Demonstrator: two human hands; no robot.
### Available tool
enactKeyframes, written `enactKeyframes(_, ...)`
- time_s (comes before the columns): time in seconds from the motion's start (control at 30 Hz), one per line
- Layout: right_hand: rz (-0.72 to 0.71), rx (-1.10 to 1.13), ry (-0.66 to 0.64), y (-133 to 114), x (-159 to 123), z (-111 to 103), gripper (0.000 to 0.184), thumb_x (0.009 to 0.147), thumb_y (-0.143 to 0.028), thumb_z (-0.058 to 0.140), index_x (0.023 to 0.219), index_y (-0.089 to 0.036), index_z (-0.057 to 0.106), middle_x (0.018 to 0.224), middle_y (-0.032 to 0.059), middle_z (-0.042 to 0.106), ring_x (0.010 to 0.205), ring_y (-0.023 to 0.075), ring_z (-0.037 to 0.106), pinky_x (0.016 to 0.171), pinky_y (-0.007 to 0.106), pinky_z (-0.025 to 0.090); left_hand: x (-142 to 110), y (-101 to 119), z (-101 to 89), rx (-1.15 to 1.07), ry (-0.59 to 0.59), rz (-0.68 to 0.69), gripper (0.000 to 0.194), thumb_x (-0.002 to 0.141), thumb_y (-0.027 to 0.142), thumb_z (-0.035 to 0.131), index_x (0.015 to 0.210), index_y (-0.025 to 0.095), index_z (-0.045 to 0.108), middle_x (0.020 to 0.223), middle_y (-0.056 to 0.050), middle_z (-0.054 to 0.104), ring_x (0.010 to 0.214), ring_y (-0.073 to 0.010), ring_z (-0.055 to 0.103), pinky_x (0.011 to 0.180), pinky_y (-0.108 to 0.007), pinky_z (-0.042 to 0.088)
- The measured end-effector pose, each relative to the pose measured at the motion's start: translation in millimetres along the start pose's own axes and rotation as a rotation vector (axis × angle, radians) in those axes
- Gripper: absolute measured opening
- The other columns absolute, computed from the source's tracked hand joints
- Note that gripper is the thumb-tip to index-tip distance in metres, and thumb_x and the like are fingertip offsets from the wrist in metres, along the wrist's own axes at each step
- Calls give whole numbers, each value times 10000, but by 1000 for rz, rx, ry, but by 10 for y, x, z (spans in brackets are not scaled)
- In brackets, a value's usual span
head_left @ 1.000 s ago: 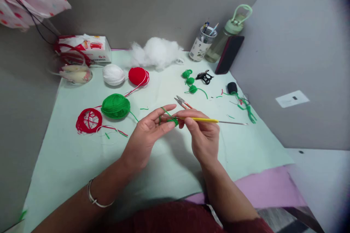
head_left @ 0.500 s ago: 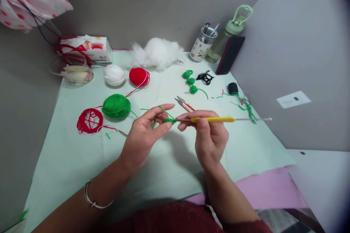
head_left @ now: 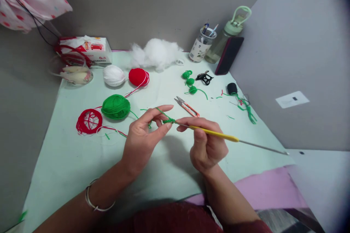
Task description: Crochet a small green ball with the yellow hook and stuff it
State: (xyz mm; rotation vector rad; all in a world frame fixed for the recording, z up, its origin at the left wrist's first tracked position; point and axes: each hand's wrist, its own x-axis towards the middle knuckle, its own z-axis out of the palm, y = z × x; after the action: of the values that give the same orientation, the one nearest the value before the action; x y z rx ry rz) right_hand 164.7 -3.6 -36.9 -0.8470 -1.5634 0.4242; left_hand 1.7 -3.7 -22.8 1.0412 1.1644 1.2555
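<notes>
My left hand point(head_left: 143, 136) pinches a small green crochet piece point(head_left: 168, 120) between thumb and fingers, with green yarn looped over the raised forefinger. That strand runs back to a green yarn ball point(head_left: 115, 106) on the pale green table cover point(head_left: 68, 160). My right hand point(head_left: 206, 143) grips a crochet hook with a yellow handle point(head_left: 216, 134); its tip sits in the green piece and its metal tail points right and down. Red-handled thread snips point(head_left: 186, 106) lie just beyond my fingers.
Farther back sit a red yarn ball point(head_left: 138, 76), a white yarn ball point(head_left: 113, 75), white stuffing point(head_left: 155, 52), a tissue box point(head_left: 84, 50), a pen jar point(head_left: 201, 44), a green bottle point(head_left: 228, 32) and a phone point(head_left: 229, 55). A loose red yarn coil point(head_left: 89, 121) and small green crochet balls point(head_left: 190, 81) lie nearby.
My right hand has drawn back to the right and dropped, tilting the hook's tail downward. The green piece has pulled a little away from my left palm.
</notes>
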Motion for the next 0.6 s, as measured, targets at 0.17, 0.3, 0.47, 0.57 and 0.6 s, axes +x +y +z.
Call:
enactKeyframes(0.17,26,3,23,10,8,2,237,1073,-178,510,1181,-250,708,989,36,799,702,157,755,637,333,655,3,-11,-2,-33,-36,-40,347,885,185,791,1168,381,826,945,25,694,898,-143,575,891,-273,448)
enactKeyframes(0.3,28,20,-33,27,23,-23,252,1061,-147,524,1200,-243,710,1005,38,800,721,150,753,646,315,644,7,-1,13,1,-9,-16,330,871,178,795,1150,350,833,939,17,700,890,-151,577,892,-282,455)
enactKeyframes(0.47,-100,-111,-109,47,17,-42,324,1022,-95,578,1283,-243,700,1026,51,800,796,164,763,706,314,646,-13,-8,58,-40,17,-35,415,845,195,831,1243,308,796,891,20,671,854,-145,559,878,-269,460)
enactKeyframes(0.57,-241,-338,-200,43,8,-36,356,975,-64,646,1261,-249,749,1112,90,789,976,210,772,794,332,649,-2,11,66,-307,-41,-221,580,845,266,851,1405,264,698,879,18,659,809,-130,564,819,-259,473)
enactKeyframes(0.6,-262,-360,-198,40,11,-32,355,967,-63,661,1249,-253,764,1140,99,783,1013,220,766,809,339,647,10,26,59,-405,-75,-307,593,844,278,853,1413,234,689,839,23,643,767,-119,550,802,-254,477)
